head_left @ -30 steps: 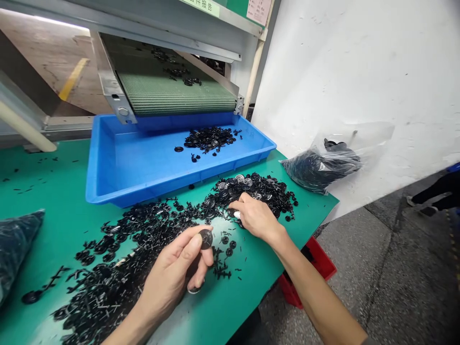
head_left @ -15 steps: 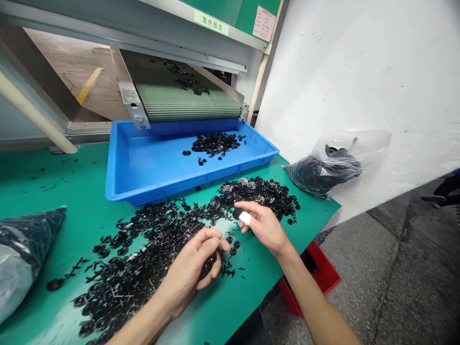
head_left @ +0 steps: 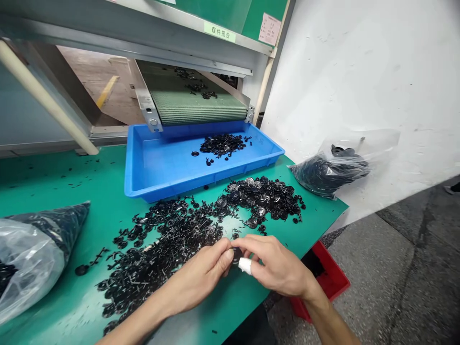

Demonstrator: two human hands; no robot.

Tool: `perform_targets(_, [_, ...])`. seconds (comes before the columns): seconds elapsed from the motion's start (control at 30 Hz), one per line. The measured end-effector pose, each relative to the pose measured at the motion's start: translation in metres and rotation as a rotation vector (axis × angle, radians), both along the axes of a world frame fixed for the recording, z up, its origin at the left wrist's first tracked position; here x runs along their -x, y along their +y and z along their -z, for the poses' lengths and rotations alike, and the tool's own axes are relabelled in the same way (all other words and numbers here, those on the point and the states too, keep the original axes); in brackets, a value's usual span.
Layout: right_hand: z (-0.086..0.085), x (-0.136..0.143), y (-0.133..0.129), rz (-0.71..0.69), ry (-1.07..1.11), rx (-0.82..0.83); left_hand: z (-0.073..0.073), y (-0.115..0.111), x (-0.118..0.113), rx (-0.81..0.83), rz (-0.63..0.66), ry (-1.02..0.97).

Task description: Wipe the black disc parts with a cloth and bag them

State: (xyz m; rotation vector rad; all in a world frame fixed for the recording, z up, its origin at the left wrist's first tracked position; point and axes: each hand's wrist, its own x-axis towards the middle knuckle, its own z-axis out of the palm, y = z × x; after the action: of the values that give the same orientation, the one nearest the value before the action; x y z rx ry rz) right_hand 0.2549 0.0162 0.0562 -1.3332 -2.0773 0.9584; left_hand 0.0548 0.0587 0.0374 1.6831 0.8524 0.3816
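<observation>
My left hand point(head_left: 206, 268) and my right hand point(head_left: 275, 263) meet above the front of the green table point(head_left: 201, 318). Between their fingertips is a round black disc point(head_left: 236, 255), pinched by both. White tape wraps one digit of my right hand. Behind my hands spreads a heap of small black plastic parts point(head_left: 154, 258), many thin and branched. It joins a pile of round black discs point(head_left: 266, 199) at the right, some of them shiny.
A blue tray point(head_left: 165, 184) with black parts lies under the end of a green conveyor belt point(head_left: 201, 112). Clear bags of black parts lie at left point(head_left: 61, 230) and right point(head_left: 330, 172). A red bin point(head_left: 334, 280) stands below the table's right edge.
My right hand has moved back from the disc pile to my left hand, and their fingertips now meet on a disc. The view has shifted slightly.
</observation>
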Motion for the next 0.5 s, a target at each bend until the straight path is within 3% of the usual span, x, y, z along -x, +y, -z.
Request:
perform_targets(0.13, [0.002, -0.001, 0.000, -0.093, 0.002, 0.042, -0.004, 0.002, 0.000, 0.046, -0.001, 0.037])
perform_targets(0.3, [0.018, 0.003, -0.002, 0.037, 0.124, 0.088, -0.003, 0.000, -0.002, 0.196, 0.080, 0.021])
perform_targets(0.5, [0.031, 0.007, -0.006, 0.076, 0.194, -0.030, 0.002, -0.001, 0.003, 0.170, 0.134, 0.018])
